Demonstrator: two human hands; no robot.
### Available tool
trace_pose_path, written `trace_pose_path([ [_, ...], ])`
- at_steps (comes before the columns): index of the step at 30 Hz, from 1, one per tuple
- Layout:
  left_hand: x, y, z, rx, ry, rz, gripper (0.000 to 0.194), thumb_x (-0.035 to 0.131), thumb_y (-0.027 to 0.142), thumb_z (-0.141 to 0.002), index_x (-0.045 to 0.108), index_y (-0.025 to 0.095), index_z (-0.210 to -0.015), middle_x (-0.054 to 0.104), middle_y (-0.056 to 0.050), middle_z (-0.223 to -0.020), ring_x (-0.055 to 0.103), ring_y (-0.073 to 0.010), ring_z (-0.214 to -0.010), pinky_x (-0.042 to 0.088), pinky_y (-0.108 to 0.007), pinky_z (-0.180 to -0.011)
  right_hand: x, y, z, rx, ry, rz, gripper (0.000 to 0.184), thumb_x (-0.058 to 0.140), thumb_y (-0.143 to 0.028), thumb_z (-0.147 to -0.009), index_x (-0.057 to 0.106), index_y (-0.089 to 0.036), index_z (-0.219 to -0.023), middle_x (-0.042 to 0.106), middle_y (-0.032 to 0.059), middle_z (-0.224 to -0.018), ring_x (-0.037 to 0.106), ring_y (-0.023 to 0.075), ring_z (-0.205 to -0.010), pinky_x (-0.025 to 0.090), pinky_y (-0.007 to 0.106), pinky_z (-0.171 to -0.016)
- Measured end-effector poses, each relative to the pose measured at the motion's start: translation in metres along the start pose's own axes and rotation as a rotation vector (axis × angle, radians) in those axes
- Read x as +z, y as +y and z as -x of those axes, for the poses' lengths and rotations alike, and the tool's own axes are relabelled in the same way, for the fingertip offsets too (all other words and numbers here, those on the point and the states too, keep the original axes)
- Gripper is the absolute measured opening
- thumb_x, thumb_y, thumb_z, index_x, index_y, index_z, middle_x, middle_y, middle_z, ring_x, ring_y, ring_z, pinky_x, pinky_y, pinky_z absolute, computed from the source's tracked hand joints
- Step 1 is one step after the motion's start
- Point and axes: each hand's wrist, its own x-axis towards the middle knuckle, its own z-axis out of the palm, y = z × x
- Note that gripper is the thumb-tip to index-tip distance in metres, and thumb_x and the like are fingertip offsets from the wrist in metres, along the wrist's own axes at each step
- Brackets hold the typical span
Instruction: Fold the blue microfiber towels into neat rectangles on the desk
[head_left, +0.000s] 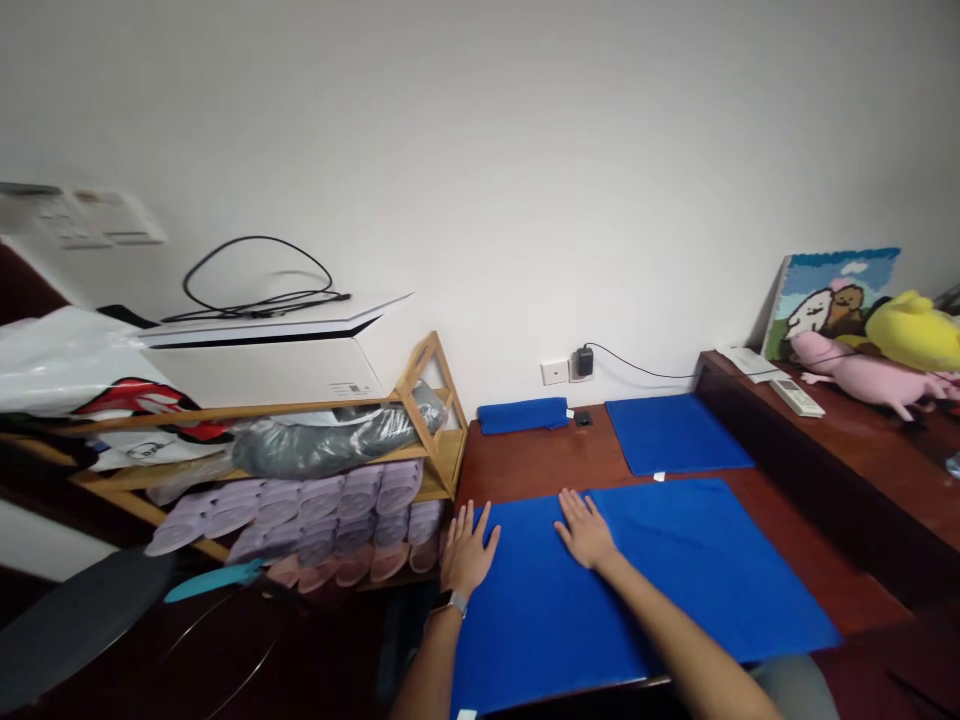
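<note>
A blue cloth (pixel 675 570) lies spread over the front of the reddish-brown desk (pixel 525 465). On its left edge rests my left hand (pixel 466 552), palm down with fingers apart and a watch (pixel 450 601) on the wrist. My right hand (pixel 586 530) lies flat near the cloth's far edge, fingers stretched out and holding nothing. Farther back on the right is a smaller, folded-looking blue cloth (pixel 671 432) with a white tag. Against the wall sits a rolled or folded blue cloth (pixel 523 415).
Left of the desk stands a wooden rack (pixel 448 455) with several slippers (pixel 322 500), a white box (pixel 277 365) and a black cable (pixel 262 303). A black adapter (pixel 584 361) is plugged into the wall. The raised right ledge holds a remote (pixel 798 397) and plush toys (pixel 870 372).
</note>
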Motion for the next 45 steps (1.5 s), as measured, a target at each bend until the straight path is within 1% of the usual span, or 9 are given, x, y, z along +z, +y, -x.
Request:
trace_pose_path([
  [7,0.004,-0.003,-0.005,-0.013,-0.009,0.013,0.064,0.038,0.059,-0.104,0.039,0.029,-0.162,0.032,-0.009,-0.171,0.027,-0.0319,-0.158,0.025,-0.052,-0.126,-0.063,0.206,0.079,0.403,0.102,0.197,0.074,0.016,-0.057,-0.103,0.026,-0.018,-0.166,0.028,0.0070,-0.171,0.021,0.0250,-0.160,0.017,0.050,-0.129],
  [11,0.005,-0.007,-0.010,-0.014,-0.027,-0.011,0.065,0.039,0.059,-0.103,0.040,0.029,-0.161,0.034,-0.010,-0.170,0.029,-0.0326,-0.157,0.027,-0.053,-0.125,-0.083,0.279,0.108,0.533,0.108,0.228,0.078,0.016,-0.056,-0.102,0.024,-0.012,-0.166,0.025,0.0076,-0.172,0.020,0.0267,-0.160,0.018,0.051,-0.129],
  [15,0.001,-0.014,-0.014,0.005,-0.069,-0.042,0.064,0.039,0.059,-0.103,0.041,0.030,-0.160,0.036,-0.010,-0.169,0.034,-0.0321,-0.155,0.031,-0.051,-0.123,-0.086,0.299,0.114,0.552,0.142,0.209,0.080,0.015,-0.058,-0.101,0.023,-0.013,-0.166,0.025,0.0074,-0.172,0.020,0.0253,-0.160,0.018,0.049,-0.129],
  [30,0.001,-0.012,-0.008,-0.056,-0.020,0.037,0.071,0.035,0.059,-0.104,0.038,0.017,-0.162,0.035,-0.016,-0.169,0.027,-0.0312,-0.158,0.029,-0.049,-0.125,-0.082,0.305,0.108,0.615,0.070,0.250,0.078,0.019,-0.055,-0.099,0.021,-0.017,-0.167,0.025,0.0063,-0.173,0.020,0.0266,-0.160,0.017,0.053,-0.129],
  [33,0.001,-0.009,-0.007,-0.082,-0.025,0.055,0.073,0.035,0.059,-0.104,0.037,0.015,-0.162,0.031,-0.017,-0.170,0.025,-0.0312,-0.159,0.027,-0.048,-0.126,-0.086,0.289,0.099,0.682,0.064,0.267,0.075,0.019,-0.048,-0.099,0.029,-0.012,-0.165,0.027,0.0100,-0.172,0.023,0.0301,-0.159,0.018,0.054,-0.128],
  [36,0.003,-0.008,-0.005,-0.074,-0.005,0.060,0.072,0.035,0.059,-0.104,0.038,0.016,-0.161,0.032,-0.016,-0.170,0.025,-0.0311,-0.159,0.026,-0.049,-0.126,-0.085,0.234,0.077,0.608,0.167,0.283,0.073,0.020,-0.040,-0.099,0.035,-0.004,-0.161,0.031,0.0172,-0.169,0.026,0.0334,-0.157,0.021,0.056,-0.128],
  [40,0.003,-0.006,-0.004,-0.065,0.000,0.069,0.073,0.033,0.060,-0.104,0.038,0.015,-0.161,0.035,-0.016,-0.169,0.025,-0.0299,-0.159,0.024,-0.048,-0.127,-0.059,0.098,0.031,0.199,0.220,0.196,0.071,0.016,-0.045,-0.104,0.032,-0.010,-0.164,0.030,0.0121,-0.170,0.021,0.0275,-0.159,0.017,0.048,-0.130],
  [43,0.003,-0.006,-0.004,-0.066,-0.006,0.077,0.073,0.034,0.059,-0.104,0.037,0.014,-0.162,0.032,-0.017,-0.170,0.024,-0.0305,-0.159,0.023,-0.048,-0.128,-0.024,-0.005,0.001,-0.067,0.070,0.068,0.072,0.018,-0.053,-0.106,0.025,-0.015,-0.166,0.025,0.0079,-0.172,0.019,0.0239,-0.160,0.016,0.045,-0.131],
  [45,0.004,-0.007,-0.004,-0.065,0.004,0.066,0.072,0.034,0.058,-0.104,0.037,0.014,-0.162,0.032,-0.017,-0.170,0.024,-0.0305,-0.159,0.025,-0.049,-0.127,-0.003,-0.050,-0.012,-0.131,-0.023,0.018,0.073,0.020,-0.053,-0.106,0.024,-0.013,-0.166,0.024,0.0093,-0.172,0.019,0.0241,-0.160,0.015,0.045,-0.131],
])
